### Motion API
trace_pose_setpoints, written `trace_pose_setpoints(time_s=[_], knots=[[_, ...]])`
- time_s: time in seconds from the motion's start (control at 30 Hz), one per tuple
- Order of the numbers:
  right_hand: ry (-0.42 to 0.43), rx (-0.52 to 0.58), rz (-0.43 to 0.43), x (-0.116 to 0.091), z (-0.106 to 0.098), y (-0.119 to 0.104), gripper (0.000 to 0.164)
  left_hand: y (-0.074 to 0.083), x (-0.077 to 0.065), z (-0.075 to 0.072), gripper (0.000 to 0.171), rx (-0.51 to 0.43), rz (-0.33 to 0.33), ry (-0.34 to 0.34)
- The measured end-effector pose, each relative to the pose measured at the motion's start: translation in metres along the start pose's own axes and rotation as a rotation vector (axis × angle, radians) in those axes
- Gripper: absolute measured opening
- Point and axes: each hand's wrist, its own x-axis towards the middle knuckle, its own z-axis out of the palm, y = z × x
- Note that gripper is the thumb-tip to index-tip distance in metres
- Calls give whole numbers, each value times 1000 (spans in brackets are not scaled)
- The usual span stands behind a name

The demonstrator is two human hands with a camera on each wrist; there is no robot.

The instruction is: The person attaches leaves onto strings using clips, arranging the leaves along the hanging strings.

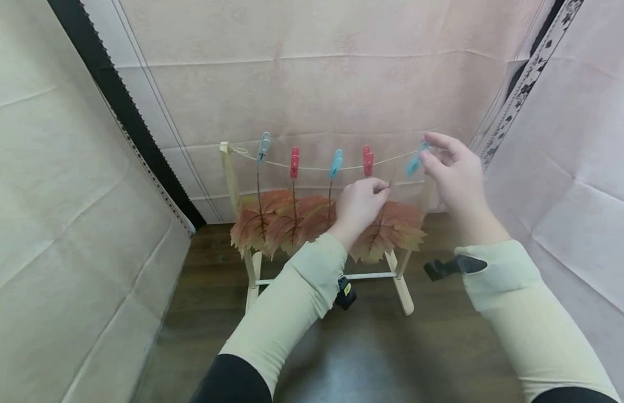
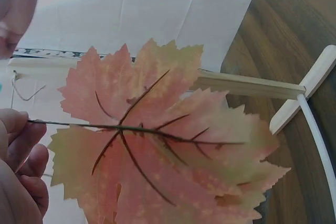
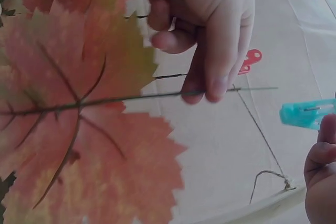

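Note:
My left hand (image 1: pixel 359 204) pinches the thin dark stem of a red-orange artificial leaf (image 2: pixel 173 129) between thumb and fingertip. The leaf's blade spreads below the hand, and the stem tip crosses the string (image 3: pixel 260 129) in the right wrist view. My right hand (image 1: pixel 458 170) holds a blue clothespin (image 3: pixel 302 114) between thumb and fingers, near the string's right end. That clothespin is apart from the leaf's stem. Along the string sit a light blue clothespin (image 1: pixel 263 148), a red clothespin (image 1: pixel 294 163), another blue clothespin (image 1: pixel 336 163) and another red clothespin (image 1: pixel 368 160).
The string is tied to a wooden frame with a left post (image 1: pixel 231 176), wooden feet (image 1: pixel 403 291) and a white crossbar (image 1: pixel 369 276). Similar leaves (image 1: pixel 287 218) hang by their stems. Pale cloth (image 1: pixel 332 95) surrounds the brown wood-grain surface (image 1: pixel 342 352).

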Motion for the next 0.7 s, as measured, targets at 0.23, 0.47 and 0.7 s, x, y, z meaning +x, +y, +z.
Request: trace_pose_setpoints(time_s=[0.23, 0.47, 0.7], knots=[[-30, 66, 33, 12, -1, -8, 42, 3, 8, 8, 25, -56, -36, 23], [-78, 87, 65, 24, -4, -19, 43, 7, 16, 12, 21, -141, -55, 62], [-126, 71, 75, 32, -4, -22, 45, 17, 19, 18, 23, -104, -72, 63]])
